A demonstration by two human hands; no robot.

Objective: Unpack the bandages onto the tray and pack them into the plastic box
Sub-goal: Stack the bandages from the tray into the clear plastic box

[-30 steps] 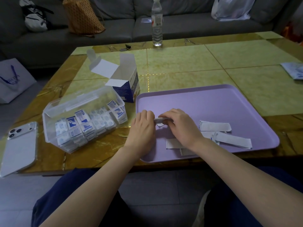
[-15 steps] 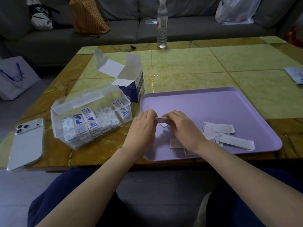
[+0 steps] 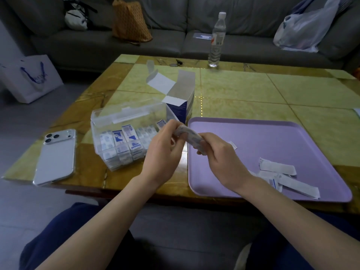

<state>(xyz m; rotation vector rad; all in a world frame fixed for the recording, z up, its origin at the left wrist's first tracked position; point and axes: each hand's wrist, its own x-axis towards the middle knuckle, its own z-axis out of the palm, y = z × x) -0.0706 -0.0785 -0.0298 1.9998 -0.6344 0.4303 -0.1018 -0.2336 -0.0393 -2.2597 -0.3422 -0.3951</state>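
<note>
Tabletop [image 3: 243, 88] first: spare strips [image 3: 278, 169] lie at the tray's [image 3: 282, 141] near right. I see the left hand [image 3: 163, 152] and right hand [image 3: 220, 156], a second ago squaring the stack [image 3: 190, 136] on the tray, now pinch it lifted over the left rim. With the box [image 3: 116, 121] just left of the tray, packing comes next, I judge.

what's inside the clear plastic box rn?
Wrapped bandages with blue-and-white print stand packed in rows in the plastic box. Its right end is covered by the left hand, so contents there cannot be seen.
</note>
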